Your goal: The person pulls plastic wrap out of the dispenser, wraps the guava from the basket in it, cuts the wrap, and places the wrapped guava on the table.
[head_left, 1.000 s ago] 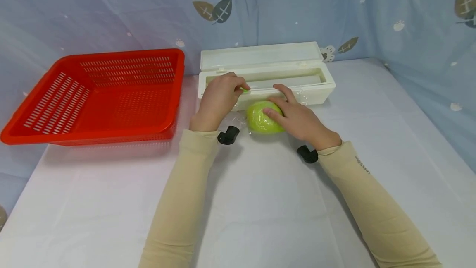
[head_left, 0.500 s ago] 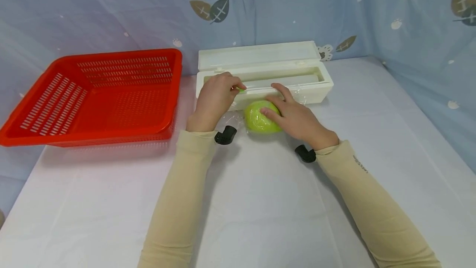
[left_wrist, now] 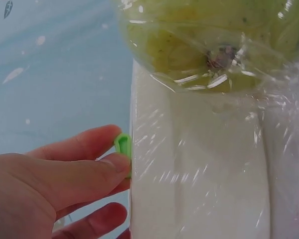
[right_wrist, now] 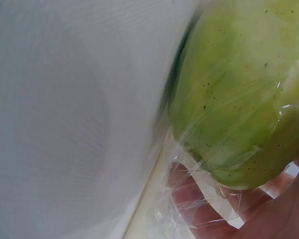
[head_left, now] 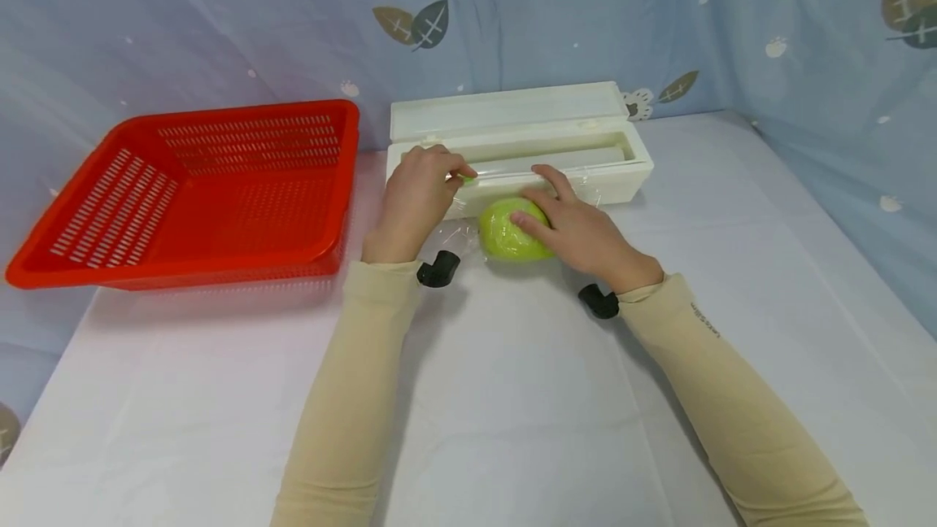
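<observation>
In the head view a white cling film dispenser (head_left: 615, 185) stands with its lid raised and a roll (head_left: 564, 159) inside. My left hand (head_left: 419, 195) pinches a small green slide cutter (left_wrist: 123, 145) between thumb and index finger at the dispenser's front rim. My right hand (head_left: 581, 230) grips a round green fruit (head_left: 508, 233) in front of the dispenser, thumb on top, with one fingertip reaching the front rim. Clear film (right_wrist: 189, 199) covers the fruit and stretches over the dispenser's front wall. Dark specks dot the fruit's skin in the right wrist view.
A red slotted plastic basket (head_left: 329, 246) stands to the left of the dispenser. White cloth (head_left: 512, 397) covers the table, and a blue patterned curtain (head_left: 293, 15) hangs right behind. Black wrist cameras (head_left: 439, 268) sit on both wrists.
My left hand has slid slightly left along the dispenser's rim with the slide cutter. The right hand keeps its grip on the fruit, and the view has shifted a little.
</observation>
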